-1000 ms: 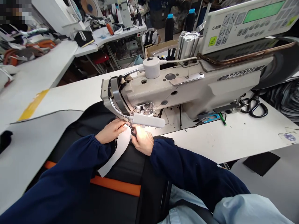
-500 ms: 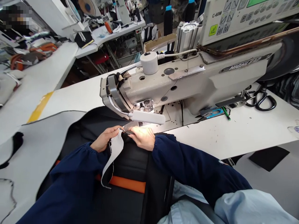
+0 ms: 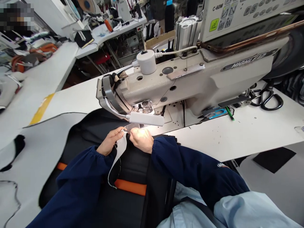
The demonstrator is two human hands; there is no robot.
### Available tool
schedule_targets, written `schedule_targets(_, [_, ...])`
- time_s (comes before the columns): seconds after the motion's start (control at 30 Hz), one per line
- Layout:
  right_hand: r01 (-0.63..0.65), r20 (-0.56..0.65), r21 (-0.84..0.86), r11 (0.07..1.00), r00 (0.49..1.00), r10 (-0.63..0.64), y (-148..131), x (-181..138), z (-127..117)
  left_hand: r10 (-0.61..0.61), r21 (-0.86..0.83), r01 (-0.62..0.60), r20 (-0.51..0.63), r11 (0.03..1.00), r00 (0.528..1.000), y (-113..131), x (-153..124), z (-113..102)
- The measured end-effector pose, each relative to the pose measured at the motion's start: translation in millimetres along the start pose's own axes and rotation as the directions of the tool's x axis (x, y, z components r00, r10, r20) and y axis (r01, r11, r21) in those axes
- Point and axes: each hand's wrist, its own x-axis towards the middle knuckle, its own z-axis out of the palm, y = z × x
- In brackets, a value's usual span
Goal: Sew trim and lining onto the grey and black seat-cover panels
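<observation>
My left hand (image 3: 111, 141) pinches the top edge of a grey strip of material (image 3: 118, 152) that hangs down over black fabric (image 3: 135, 164) with an orange band (image 3: 130, 187). Beside it, my right hand (image 3: 141, 140) is closed on the black fabric's edge, the two hands nearly touching. Both sit just in front of the needle area of a beige industrial sewing machine (image 3: 190, 82), under its small lamp (image 3: 145, 119). Dark blue sleeves cover both arms.
A white worktable (image 3: 249, 133) carries black scissors (image 3: 268, 98) and a green pen (image 3: 229, 113) at the right. Large grey sheet material (image 3: 35, 152) lies to the left. A control panel (image 3: 237, 15) tops the machine. Other cluttered benches stand behind.
The grey strip, lying flat a second ago, has been lifted and folded so it hangs from my left hand. Both hands drew slightly closer together; the view shifted a little.
</observation>
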Motion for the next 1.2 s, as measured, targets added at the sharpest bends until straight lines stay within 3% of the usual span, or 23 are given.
schedule_targets(0.17, [0.018, -0.078, 0.165, 0.986, 0.997, -0.005, 7, 0, 3, 0.057, 0.023, -0.056, -0.018, 0.998, 0.998, 3, -1, -3])
schedule_targets(0.3, [0.007, -0.144, 0.268, 0.963, 0.989, 0.033, 11, 1, 3, 0.114, 0.227, -0.114, 0.015, 0.967, 0.993, 13, 1, -7])
schedule_targets(0.43, [-0.001, -0.181, 0.359, 0.934, 0.981, 0.071, 11, -1, 0, 0.22, 0.496, -0.189, -0.003, 0.847, 0.976, 26, 10, -2])
schedule_targets(0.53, [-0.058, -0.112, 0.388, 0.92, 0.988, 0.109, 12, -9, -5, 0.324, 0.655, -0.238, -0.011, 0.717, 0.946, 27, 19, 8])
schedule_targets(0.67, [-0.146, -0.007, 0.267, 0.953, 0.988, 0.154, 13, -25, -15, 0.406, 0.81, -0.293, 0.075, 0.507, 0.911, 20, 29, 24])
schedule_targets(0.83, [-0.172, 0.124, -0.097, 0.98, 0.975, 0.183, 8, -37, -24, 0.341, 0.885, -0.301, 0.176, 0.356, 0.923, 22, 39, 37])
schedule_targets(0.97, [-0.122, 0.202, -0.368, 0.922, 0.957, 0.208, 4, -37, -17, 0.279, 0.881, -0.304, 0.209, 0.363, 0.937, 25, 45, 33])
schedule_targets(1.1, [0.026, 0.27, -0.421, 0.907, 0.958, 0.098, 8, -34, -13, 0.243, 0.811, -0.382, 0.301, 0.443, 0.922, 25, 48, 26])
schedule_targets(1.2, [0.069, 0.297, -0.424, 0.903, 0.953, 0.067, 11, -33, -16, 0.243, 0.816, -0.375, 0.293, 0.44, 0.924, 24, 48, 27])
